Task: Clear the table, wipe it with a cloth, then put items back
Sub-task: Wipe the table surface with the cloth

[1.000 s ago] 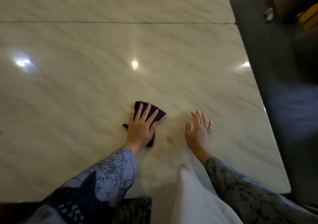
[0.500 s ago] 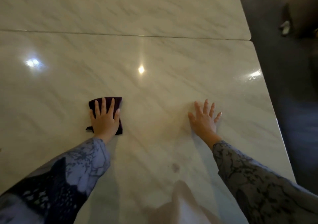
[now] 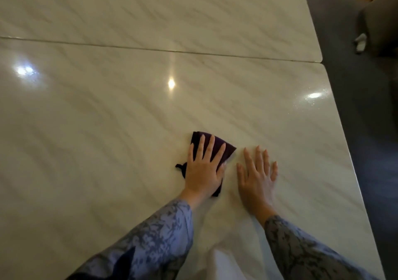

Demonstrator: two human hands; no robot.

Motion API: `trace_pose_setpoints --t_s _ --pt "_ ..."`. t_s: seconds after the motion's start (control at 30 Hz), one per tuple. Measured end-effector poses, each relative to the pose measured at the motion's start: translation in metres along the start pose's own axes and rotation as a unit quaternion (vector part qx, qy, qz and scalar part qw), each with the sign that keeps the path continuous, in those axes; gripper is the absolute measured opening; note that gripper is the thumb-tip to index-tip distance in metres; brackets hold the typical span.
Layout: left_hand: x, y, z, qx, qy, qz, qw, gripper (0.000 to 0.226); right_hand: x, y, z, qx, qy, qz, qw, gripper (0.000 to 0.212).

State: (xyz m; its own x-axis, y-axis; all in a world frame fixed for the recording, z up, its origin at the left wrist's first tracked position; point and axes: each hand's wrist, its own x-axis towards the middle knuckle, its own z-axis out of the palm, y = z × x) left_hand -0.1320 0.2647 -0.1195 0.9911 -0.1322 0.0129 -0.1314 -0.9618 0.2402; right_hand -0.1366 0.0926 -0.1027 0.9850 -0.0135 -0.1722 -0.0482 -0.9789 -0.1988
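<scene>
A glossy cream marble table (image 3: 107, 118) fills most of the head view, with a seam running across its far part. A folded dark purple cloth (image 3: 221, 146) lies on it near the front middle. My left hand (image 3: 204, 167) presses flat on the cloth with straight fingers, covering most of it. Just to the right, my right hand (image 3: 257, 176) rests flat on the bare tabletop, fingers spread and holding nothing. The two hands are a short gap apart.
The table's right edge (image 3: 353, 172) runs diagonally, with dark grey floor (image 3: 370, 129) beyond it. A small pale object (image 3: 360, 41) lies on the floor at the upper right, next to a dark piece of furniture (image 3: 381, 21). Ceiling lights glare on the tabletop.
My left hand has slid the cloth rightward from its spot half a second ago, back close beside my right hand. My right hand has stayed flat on the table.
</scene>
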Motion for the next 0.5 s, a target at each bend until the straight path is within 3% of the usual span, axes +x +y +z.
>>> trace_pose_setpoints --t_s 0.17,0.37,0.5 --pt "0.032 -0.037 -0.005 0.006 0.002 0.058 0.998 0.05 0.002 0.001 -0.001 -0.019 -0.015 0.002 1.0 0.058" --pt "0.088 -0.086 -0.019 0.008 0.002 -0.021 1.0 0.054 0.002 0.002 0.0 -0.022 -0.015 -0.004 1.0 0.057" --pt "0.081 -0.109 -0.026 0.002 -0.002 -0.095 0.995 0.059 0.001 -0.002 0.001 -0.011 0.0 -0.002 1.0 0.057"
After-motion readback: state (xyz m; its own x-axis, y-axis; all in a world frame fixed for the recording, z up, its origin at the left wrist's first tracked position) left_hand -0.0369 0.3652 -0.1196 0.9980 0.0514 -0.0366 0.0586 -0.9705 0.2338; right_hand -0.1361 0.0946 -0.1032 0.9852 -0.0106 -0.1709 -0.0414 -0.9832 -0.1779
